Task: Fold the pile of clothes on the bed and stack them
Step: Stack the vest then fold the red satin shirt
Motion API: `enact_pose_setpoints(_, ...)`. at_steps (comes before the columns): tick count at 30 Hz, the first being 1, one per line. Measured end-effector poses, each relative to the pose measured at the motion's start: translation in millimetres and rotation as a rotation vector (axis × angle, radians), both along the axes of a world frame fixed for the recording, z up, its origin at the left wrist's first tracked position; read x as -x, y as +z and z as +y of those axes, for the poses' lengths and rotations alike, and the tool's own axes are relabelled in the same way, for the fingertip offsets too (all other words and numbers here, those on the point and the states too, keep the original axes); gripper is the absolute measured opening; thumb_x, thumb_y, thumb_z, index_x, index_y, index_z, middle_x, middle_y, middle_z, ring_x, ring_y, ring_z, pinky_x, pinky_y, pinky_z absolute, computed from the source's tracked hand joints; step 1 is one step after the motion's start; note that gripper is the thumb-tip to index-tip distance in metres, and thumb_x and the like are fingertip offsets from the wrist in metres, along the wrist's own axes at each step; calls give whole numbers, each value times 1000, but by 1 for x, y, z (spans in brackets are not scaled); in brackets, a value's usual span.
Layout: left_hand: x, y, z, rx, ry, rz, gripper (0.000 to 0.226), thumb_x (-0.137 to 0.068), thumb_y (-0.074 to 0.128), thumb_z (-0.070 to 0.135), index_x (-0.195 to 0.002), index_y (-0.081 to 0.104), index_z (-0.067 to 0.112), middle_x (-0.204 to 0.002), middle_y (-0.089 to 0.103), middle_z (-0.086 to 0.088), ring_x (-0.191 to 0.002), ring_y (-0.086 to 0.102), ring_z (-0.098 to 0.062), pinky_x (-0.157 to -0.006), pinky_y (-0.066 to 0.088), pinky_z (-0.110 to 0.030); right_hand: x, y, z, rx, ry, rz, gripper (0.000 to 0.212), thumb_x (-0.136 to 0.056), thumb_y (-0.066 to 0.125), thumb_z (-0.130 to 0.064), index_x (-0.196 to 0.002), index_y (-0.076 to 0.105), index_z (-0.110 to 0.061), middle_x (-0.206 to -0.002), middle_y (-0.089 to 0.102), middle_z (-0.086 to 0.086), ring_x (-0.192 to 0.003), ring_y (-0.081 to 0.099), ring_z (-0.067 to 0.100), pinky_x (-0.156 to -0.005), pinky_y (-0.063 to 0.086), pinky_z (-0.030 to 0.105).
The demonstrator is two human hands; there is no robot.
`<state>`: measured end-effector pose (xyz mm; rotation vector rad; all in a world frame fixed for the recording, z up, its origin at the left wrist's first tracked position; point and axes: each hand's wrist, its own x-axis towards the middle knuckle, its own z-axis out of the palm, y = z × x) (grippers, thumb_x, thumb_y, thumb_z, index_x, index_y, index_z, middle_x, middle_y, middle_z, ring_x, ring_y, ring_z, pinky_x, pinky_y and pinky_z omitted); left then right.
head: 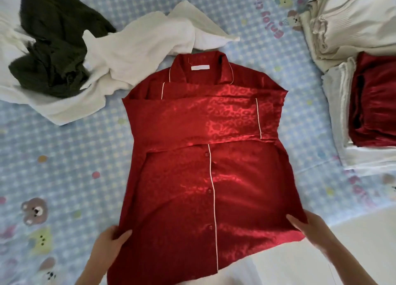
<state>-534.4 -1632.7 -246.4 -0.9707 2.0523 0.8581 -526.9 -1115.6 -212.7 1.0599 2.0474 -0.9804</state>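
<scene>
I have a red satin pajama shirt lying face up in the middle of the bed, collar pointing away from me and its hem hanging toward the near edge. Both sleeves are folded across the chest, one over the other, with white piping showing along each cuff and down the button placket. My left hand pinches the lower left corner of the shirt, thumb on top of the fabric and fingers tucked beneath it. My right hand grips the lower right edge the same way, thumb pressed on the cloth, the rest of the fingers hidden under it. The bottom part of the shirt looks slightly lifted between my hands.

Beyond the collar, touching it, lies a crumpled white garment spreading toward the far left, and a dark green knit garment sits bunched on top of it; this is the unfolded pile. At the far right of the bed I see the folded stack: a red satin piece resting on folded white cloth, with a cream ribbed garment folded just behind them. The stack is well apart from the shirt. The checked blue sheet carries cartoon bear prints.
</scene>
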Motion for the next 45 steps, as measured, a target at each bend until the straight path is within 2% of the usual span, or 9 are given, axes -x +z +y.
enact_pose_setpoints(4,-37,13,-10,-112,51,-85,13,-76,77,15,-86,68,11,-82,75,-7,-81,67,-18,-78,50,-30,-35,3,-2,101,-111,-60,18,-84,70,-19,-101,68,-16,-87,75,1,-86,70,23,-78,54,36)
enact_pose_setpoints(7,-64,27,-11,-189,-24,-217,21,-70,81,23,-88,73,19,-84,76,3,-83,68,-9,-82,50,-31,-64,3,-9,190,26,-220,23,-78,75,-10,-99,69,-16,-82,76,-3,-79,70,6,-70,51,16)
enact_pose_setpoints(12,-76,44,-15,-60,106,-115,11,-77,69,-6,-82,61,-1,-76,70,-21,-56,66,-10,-51,47,-10,-79,20,-6,-104,-194,-70,10,-83,70,-13,-90,65,-8,-84,70,18,-73,65,27,-65,53,39)
enact_pose_setpoints(15,-42,56,-12,-99,248,18,13,-80,66,-8,-89,59,0,-60,69,-13,-41,59,-6,-41,46,-11,-46,36,-4,-69,-396,74,12,-84,70,-14,-90,62,-9,-80,68,17,-55,64,21,-38,50,31)
enact_pose_setpoints(22,94,38,12,40,26,236,20,-91,60,19,-103,60,4,-89,66,-20,-80,64,-35,-65,55,-35,86,19,-12,-5,-394,201,34,-92,58,-21,-117,49,0,-93,64,21,-72,62,31,-62,57,37)
enact_pose_setpoints(25,111,24,36,245,-489,418,41,-87,64,30,-119,59,5,-118,59,-19,-112,53,-38,-99,39,-46,99,13,-27,-301,31,232,45,-91,58,-33,-125,47,-6,-119,58,22,-105,58,38,-95,46,48)
enact_pose_setpoints(30,117,1,79,155,-1044,426,79,-80,62,51,-145,30,20,-145,36,-2,-136,32,-20,-115,25,-33,106,5,-63,-304,750,482,58,-80,70,-33,-133,48,-21,-135,49,0,-124,45,20,-102,38,41)
enact_pose_setpoints(38,130,-4,100,221,-1322,322,46,-86,54,46,-126,42,26,-119,54,7,-111,48,-15,-99,33,-29,134,-15,-99,-295,1267,258,47,-78,52,-65,-111,50,-31,-104,53,-14,-104,47,11,-96,31,29)
enact_pose_setpoints(45,150,13,93,-72,-1207,496,18,-93,49,33,-109,53,25,-99,58,9,-96,53,-11,-93,39,-25,144,-4,-78,-83,1302,338,22,-91,50,-46,-99,52,-25,-93,47,-14,-95,52,7,-106,24,19)
